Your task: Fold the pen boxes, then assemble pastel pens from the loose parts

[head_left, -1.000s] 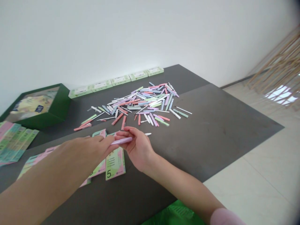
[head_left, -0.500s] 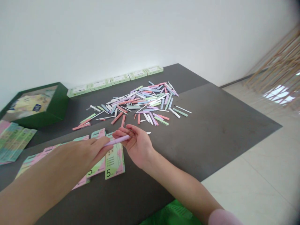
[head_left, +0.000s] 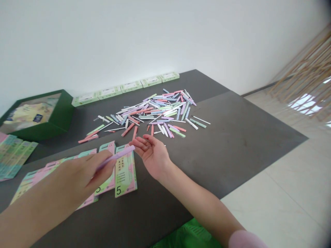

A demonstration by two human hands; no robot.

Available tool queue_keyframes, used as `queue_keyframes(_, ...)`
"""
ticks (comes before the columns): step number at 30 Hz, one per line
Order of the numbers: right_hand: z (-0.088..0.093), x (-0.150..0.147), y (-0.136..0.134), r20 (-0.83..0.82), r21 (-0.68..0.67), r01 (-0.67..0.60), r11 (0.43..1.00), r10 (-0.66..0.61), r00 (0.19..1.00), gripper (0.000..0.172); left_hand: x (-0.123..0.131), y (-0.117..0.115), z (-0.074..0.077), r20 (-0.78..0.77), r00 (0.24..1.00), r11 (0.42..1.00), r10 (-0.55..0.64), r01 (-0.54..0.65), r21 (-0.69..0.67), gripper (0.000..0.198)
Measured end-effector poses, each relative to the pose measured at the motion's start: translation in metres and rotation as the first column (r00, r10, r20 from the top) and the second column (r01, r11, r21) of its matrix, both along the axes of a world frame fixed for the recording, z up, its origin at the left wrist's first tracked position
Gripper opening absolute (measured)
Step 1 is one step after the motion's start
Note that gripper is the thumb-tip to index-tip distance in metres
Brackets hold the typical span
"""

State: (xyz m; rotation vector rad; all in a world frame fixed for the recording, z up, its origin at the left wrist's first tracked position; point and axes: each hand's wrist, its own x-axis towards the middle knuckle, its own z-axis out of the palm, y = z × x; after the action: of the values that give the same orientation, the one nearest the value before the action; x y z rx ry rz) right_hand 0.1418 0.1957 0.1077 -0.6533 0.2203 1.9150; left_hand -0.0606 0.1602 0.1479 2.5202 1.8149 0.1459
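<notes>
My left hand point(head_left: 89, 167) is closed round a light purple pen point(head_left: 119, 155), which points up and to the right. Just right of its free end, my right hand point(head_left: 155, 156) is turned palm up, its fingers loosely spread and slightly curled. A small white tip shows beyond the right hand's edge; I cannot make out what it belongs to. Below the hands lie printed pen packs point(head_left: 126, 177) in green and pink, marked 5, overlapping in a row and partly hidden by my left arm. Farther back, a heap of pastel pens and pen parts point(head_left: 160, 110) is spread over the dark table.
A green box point(head_left: 58, 119) holding a yellow packet stands at the left, with more folded packs point(head_left: 19, 158) in front of it. Several light green cartons point(head_left: 108, 92) line the wall. The table's edge point(head_left: 263, 168) runs along the right; green cloth point(head_left: 190, 236) shows below.
My left hand has drawn back to the left and down with the purple pen. The pen's end has come away from my right hand, whose fingers have opened a little.
</notes>
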Motion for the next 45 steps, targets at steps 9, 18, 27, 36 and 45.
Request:
queue_keyframes(9,-0.009,-0.003,-0.007,0.043,0.002,-0.019,1.0,0.019,0.999,0.027,0.051,-0.021,-0.024,0.281,0.942,0.973,0.181,-0.129,-0.191,0.048)
queue_keyframes(18,0.0,-0.003,-0.02,0.068,0.043,-0.057,0.997,0.054,0.996,0.024,0.072,-0.021,-0.049,0.171,0.963,0.977,0.211,-0.205,-0.052,0.035)
queue_keyframes(27,0.002,-0.009,-0.028,0.09,-0.004,-0.092,0.996,0.092,0.992,0.024,0.077,-0.027,-0.057,0.075,0.996,0.996,0.056,-0.061,0.065,0.039)
queue_keyframes(36,-0.013,-0.014,-0.038,0.115,0.09,-0.21,0.973,0.2,0.973,0.023,0.077,-0.026,-0.054,-0.059,0.993,0.991,0.105,-0.109,-0.072,0.029)
queue_keyframes(45,-0.027,-0.011,-0.047,0.113,0.151,-0.287,0.946,0.272,0.956,0.017,0.078,-0.034,-0.049,-0.107,0.984,0.976,0.139,-0.155,-0.152,0.033)
